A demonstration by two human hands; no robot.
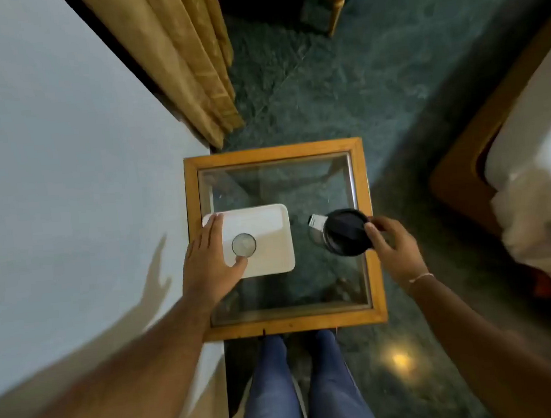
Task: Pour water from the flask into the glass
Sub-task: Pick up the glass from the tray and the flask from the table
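The flask (344, 232) stands upright on the right half of a small table (291, 325), a glass pane set in a wooden frame, seen from straight above. Its round black lid faces the camera and hides most of the body; a short silver spout juts from the rim toward the upper left. No brand, label or writing can be read on it or anywhere else in the scene.

My right hand (392, 248) reaches in from the right, the fingertips (371, 230) curled over the near-right edge of the lid; I cannot tell whether they are gripping it or only touching it.

The glass (244, 245) stands upright on a white tray (268, 222) with rounded corners, on the left half of the table and apart from the flask. It is clear, and from above shows only as a small circle.

My left hand (207, 264) lies open, fingers stretched along the tray's left edge, the thumb touching the glass's near rim without closing around it.

A thin bracelet (421, 277) circles my right wrist. My legs, in blue jeans (303, 389), stand at the table's near edge on a dark green floor (356, 85).
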